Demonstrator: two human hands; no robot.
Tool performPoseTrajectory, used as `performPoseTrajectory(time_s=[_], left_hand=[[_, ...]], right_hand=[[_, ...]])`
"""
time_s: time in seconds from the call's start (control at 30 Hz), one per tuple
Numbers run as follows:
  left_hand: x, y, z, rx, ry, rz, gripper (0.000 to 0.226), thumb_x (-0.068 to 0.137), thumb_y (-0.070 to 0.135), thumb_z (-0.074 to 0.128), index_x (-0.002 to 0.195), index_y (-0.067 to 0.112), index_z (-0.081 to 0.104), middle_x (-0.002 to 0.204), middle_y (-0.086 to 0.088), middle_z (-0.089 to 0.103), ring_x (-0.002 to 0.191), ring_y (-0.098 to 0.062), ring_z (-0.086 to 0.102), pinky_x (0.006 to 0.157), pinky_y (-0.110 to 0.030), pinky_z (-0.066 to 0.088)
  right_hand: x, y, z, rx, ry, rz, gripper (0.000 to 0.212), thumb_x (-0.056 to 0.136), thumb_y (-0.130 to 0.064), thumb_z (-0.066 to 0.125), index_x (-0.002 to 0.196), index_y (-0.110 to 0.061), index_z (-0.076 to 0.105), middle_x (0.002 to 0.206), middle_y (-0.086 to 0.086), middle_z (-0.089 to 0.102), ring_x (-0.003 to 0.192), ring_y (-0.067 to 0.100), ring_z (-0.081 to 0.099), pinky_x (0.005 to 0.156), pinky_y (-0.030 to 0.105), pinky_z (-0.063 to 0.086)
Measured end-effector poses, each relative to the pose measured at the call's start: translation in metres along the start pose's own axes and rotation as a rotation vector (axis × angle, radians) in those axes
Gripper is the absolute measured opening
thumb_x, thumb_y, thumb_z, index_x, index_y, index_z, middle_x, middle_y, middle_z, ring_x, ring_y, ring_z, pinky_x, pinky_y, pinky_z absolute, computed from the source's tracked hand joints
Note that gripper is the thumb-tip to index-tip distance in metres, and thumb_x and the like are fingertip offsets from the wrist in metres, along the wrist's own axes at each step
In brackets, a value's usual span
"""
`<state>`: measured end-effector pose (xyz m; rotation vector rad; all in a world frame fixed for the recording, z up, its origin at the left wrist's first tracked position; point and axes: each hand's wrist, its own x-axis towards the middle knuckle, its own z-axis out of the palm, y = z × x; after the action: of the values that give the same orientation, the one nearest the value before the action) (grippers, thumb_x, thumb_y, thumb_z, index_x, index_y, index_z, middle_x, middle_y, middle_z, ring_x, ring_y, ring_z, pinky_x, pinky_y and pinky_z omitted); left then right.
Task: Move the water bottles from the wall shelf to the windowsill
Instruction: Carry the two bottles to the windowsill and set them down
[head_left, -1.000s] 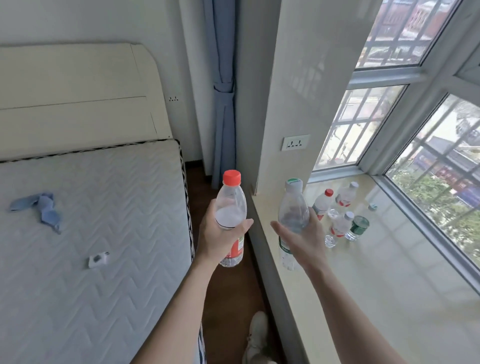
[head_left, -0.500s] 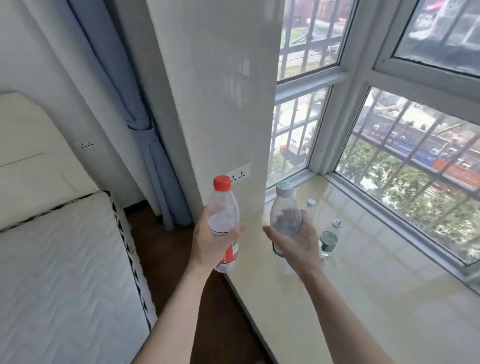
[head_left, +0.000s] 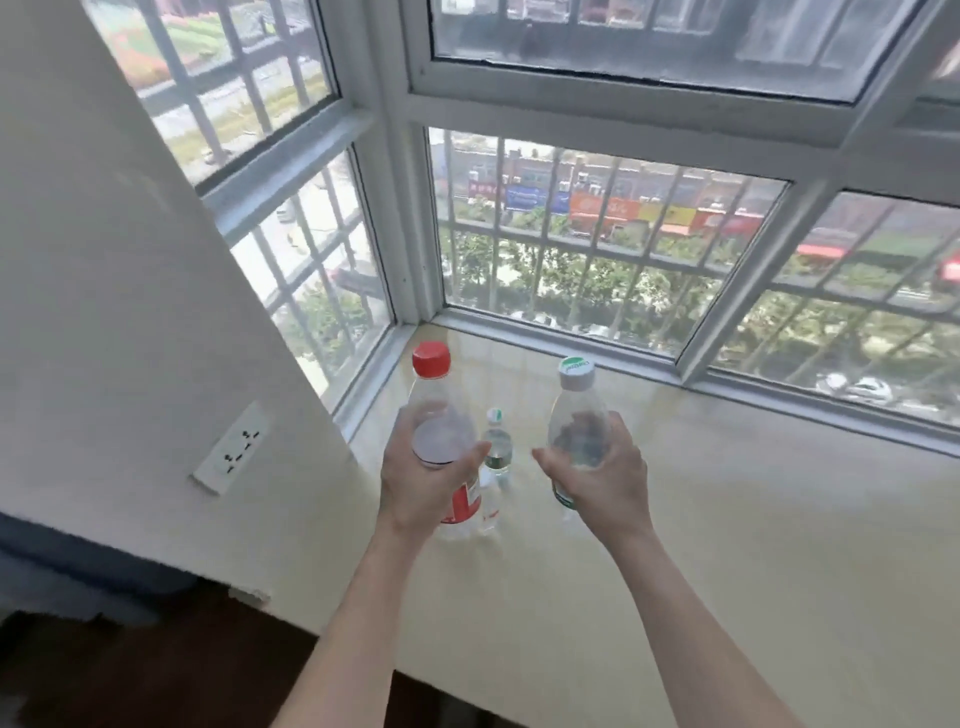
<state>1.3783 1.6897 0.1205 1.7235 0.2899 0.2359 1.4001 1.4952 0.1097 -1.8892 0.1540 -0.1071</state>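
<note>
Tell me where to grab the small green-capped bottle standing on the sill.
Probably by the neck just under its cap, coming from above: the small bottle stands upright on the windowsill, and the left hand with its red-capped bottle crowds one side.

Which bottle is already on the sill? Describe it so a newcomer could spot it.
Start at the beige windowsill under the barred window. Between the red-capped bottle in the left hand and the white-capped bottle in the right hand stands a small bottle. It alone is held by no hand and looks the smallest.
</note>
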Motion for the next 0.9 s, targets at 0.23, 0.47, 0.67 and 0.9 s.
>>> performPoseTrajectory(time_s=[0.23,0.47,0.67,0.9], left_hand=[[0.010,-0.021,0.065,-0.037,-0.309,-0.085,0.082,0.056,0.043,0.089,0.129,0.027,0.054,0.116,0.012,0.065,0.113,-0.009,0.061,0.099,-0.042,0.051],[0.016,-0.070,0.116,0.045,-0.417,-0.183,0.062,0.056,0.045,0.087,0.108,0.046,0.055,0.108,0.014,0.067,0.109,-0.011,0.063,0.095,-0.043,0.052],[0.039,-0.122,0.169,0.087,-0.416,-0.176,0.056,0.065,0.022,0.090,0.110,0.019,0.056,0.096,0.003,0.065,0.082,0.003,0.062,0.069,-0.010,0.048],[0.069,-0.212,0.212,0.179,-0.381,-0.236,0.059,0.055,0.047,0.087,0.103,0.034,0.055,0.100,0.004,0.066,0.096,-0.017,0.064,0.080,-0.040,0.055]], right_hand=[[-0.012,0.041,-0.046,-0.010,0.241,0.150,0.046,0.066,-0.023,0.092,0.100,-0.022,0.062,0.093,-0.005,0.072,0.081,0.006,0.068,0.062,0.011,0.048],[-0.003,0.108,-0.053,0.071,0.287,0.276,0.044,0.068,-0.014,0.091,0.101,-0.020,0.062,0.081,-0.011,0.070,0.065,0.007,0.062,0.058,0.014,0.050],[0.021,0.181,-0.043,0.056,0.246,0.366,0.054,0.057,-0.040,0.089,0.100,-0.033,0.057,0.093,-0.013,0.069,0.093,0.015,0.066,0.076,0.040,0.055],[0.074,0.275,-0.026,0.073,0.261,0.434,0.058,0.051,-0.044,0.088,0.098,-0.033,0.057,0.095,-0.010,0.069,0.094,0.025,0.069,0.081,0.055,0.056]])
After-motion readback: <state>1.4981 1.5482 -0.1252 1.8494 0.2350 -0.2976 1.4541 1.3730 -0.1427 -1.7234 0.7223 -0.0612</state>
